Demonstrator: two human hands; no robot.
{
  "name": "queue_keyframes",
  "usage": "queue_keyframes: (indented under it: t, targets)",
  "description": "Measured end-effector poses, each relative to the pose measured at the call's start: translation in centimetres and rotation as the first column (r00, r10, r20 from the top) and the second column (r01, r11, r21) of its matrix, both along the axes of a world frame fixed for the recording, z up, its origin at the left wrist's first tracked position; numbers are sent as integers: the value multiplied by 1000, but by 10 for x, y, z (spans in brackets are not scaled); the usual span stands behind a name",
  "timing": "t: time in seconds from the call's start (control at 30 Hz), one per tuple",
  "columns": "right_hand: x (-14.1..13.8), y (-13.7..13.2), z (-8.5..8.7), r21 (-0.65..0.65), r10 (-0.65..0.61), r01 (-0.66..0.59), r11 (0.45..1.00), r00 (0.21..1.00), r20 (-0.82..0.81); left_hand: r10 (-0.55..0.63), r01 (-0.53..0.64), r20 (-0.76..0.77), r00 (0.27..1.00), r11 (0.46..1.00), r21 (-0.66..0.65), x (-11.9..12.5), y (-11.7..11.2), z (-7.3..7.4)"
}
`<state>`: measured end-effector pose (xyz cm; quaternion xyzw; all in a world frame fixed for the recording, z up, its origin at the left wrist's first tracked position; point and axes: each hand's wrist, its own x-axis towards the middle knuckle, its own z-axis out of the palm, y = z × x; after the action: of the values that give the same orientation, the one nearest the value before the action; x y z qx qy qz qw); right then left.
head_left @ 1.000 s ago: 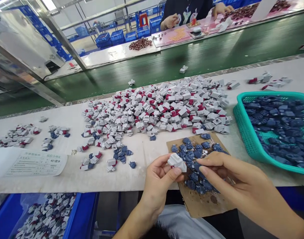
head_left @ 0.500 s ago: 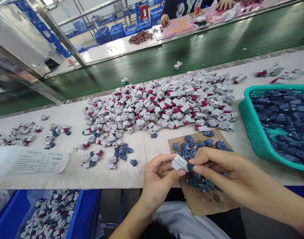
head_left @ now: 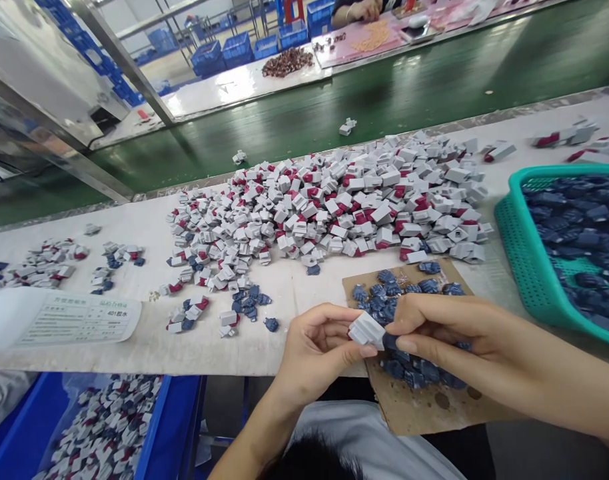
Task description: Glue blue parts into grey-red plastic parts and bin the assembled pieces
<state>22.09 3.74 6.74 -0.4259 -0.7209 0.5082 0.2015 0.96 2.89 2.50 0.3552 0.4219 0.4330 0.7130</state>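
Note:
My left hand (head_left: pixel 314 353) grips a light grey stepped plastic block (head_left: pixel 366 331) between thumb and fingers. With thumb and forefinger, my right hand (head_left: pixel 447 337) pinches a small dark blue plastic piece (head_left: pixel 390 342) against the block's right side; my fingertips partly cover it. Below both hands lies a cardboard sheet (head_left: pixel 409 417) bearing several dark blue fist-shaped pieces (head_left: pixel 417 370), partly hidden by my right hand. Beyond it spreads a large heap of grey and dark red parts (head_left: pixel 324 207). A few loose blue pieces (head_left: pixel 249 303) lie left of the cardboard.
A green basket (head_left: pixel 514 267) of dark blue pieces stands at right. At left lies a white labelled bottle (head_left: pixel 79 320), above a blue bin (head_left: pixel 157 420) of parts. Behind the heap runs a green conveyor belt (head_left: pixel 409 100); a co-worker's hands (head_left: pixel 367 10) are across it.
My hands keep the grey block and blue piece together, nearly unchanged. The view has shifted slightly. Two parts on the belt have moved left relative to the heap. The co-worker's hands have come together.

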Motion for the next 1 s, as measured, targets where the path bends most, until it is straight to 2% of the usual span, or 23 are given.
queue_keyframes:
  t: [0.13, 0.3, 0.57, 0.67, 0.9, 1.0]
  targets:
    - [0, 1, -2, -62, -7, 7, 998, 1000, -7, -22, 22, 23, 999, 1000, 0, -1, 4, 2]
    - [-7, 3, -2, -95, -70, 61, 994, 994, -85, 1, -3, 117, 993, 1000, 19, -1, 9, 3]
    - [-15, 11, 2, -61, -119, 113, 992, 988, -96, -6, 10, 207, 978, 1000, -18, -1, 8, 2]
    - [-16, 11, 0, -42, -172, 168, 985, 978, -121, 2, 9, 241, 971, 999, -46, -1, 8, 2]
    - [-20, 9, 1, -33, -177, 174, 984, 975, -133, 34, -26, 191, 981, 999, -41, 0, 8, 0]
    - [-19, 9, 3, -35, -141, 137, 990, 983, -121, 39, -35, 159, 987, 999, -28, -1, 7, -1]
